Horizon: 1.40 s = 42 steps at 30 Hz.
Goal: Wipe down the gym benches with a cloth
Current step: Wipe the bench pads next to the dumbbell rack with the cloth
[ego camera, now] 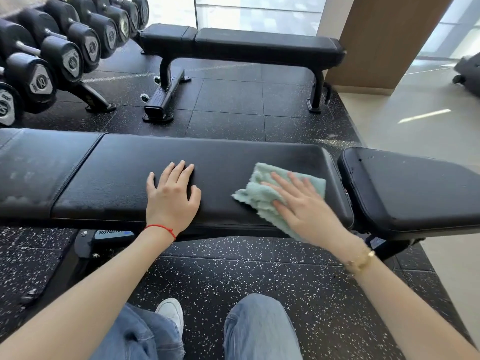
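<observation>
mint-green cloth [262, 193] lies under my right hand [301, 206], fingers flat and pressing it on the near bench [207, 162], right end. my left hand [170, 197] rests open beside. dusty smears remain at left; the far bench [259, 44] looks untouched, i judge.

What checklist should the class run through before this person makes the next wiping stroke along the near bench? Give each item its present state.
1. Cloth lies flat on the long pad: ok.
2. Right hand presses the cloth with straight fingers: ok.
3. Left hand rests flat on the pad, apart from the cloth: ok.
4. Pale smears on the left pad wiped away: not ok.
5. Cloth damp enough: cannot tell.
6. Far bench wiped: cannot tell.
</observation>
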Available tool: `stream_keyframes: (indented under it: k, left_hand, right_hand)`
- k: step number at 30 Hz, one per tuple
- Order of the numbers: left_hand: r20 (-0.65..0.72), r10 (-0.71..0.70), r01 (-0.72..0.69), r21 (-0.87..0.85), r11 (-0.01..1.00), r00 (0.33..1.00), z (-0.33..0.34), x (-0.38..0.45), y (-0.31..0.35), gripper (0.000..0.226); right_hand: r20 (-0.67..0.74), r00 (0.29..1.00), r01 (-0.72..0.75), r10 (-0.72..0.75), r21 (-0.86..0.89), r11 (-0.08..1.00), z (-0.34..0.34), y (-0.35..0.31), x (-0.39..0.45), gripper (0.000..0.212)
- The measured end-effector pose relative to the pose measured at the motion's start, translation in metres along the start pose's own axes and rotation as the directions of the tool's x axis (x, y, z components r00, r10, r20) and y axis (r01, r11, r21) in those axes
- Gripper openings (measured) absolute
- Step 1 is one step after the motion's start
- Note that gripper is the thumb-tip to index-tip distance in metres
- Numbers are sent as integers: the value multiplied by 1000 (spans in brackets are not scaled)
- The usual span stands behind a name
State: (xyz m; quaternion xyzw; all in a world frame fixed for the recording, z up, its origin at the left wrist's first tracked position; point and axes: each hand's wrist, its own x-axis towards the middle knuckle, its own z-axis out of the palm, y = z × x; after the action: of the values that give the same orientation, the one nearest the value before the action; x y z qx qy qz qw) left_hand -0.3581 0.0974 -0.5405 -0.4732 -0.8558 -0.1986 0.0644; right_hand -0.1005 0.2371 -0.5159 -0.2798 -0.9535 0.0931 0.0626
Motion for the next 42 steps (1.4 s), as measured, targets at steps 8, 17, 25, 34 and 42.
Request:
stream_keyframes:
  k: [8, 17, 25, 34, 42]
  left_hand:
    - [-6, -9, 9, -7, 1000, 1000, 2, 1, 1, 50]
    - [3, 1, -1, -3, 1000, 1000, -1, 1, 0, 56]
    - [3, -9, 9, 6, 1000, 1000, 2, 1, 1, 52]
    - [-15, -5, 5, 12, 1000, 1000, 4, 2, -1, 57]
    - [-17, 1, -1, 20, 1000, 1000, 4, 2, 1, 57]
  right_hand:
    - [45, 956, -283, 288, -103, 954, -4, 20, 108, 53]
    - [31, 997, 73, -73, -21, 997, 6, -29, 5, 55]
    - [-3, 947, -319, 320, -95, 943, -2, 24, 89, 54]
    - [36, 997, 66, -65, -45, 997, 9, -37, 23, 52]
    - [-5, 964, -266, 266, -47, 963, -11, 56, 30, 55]
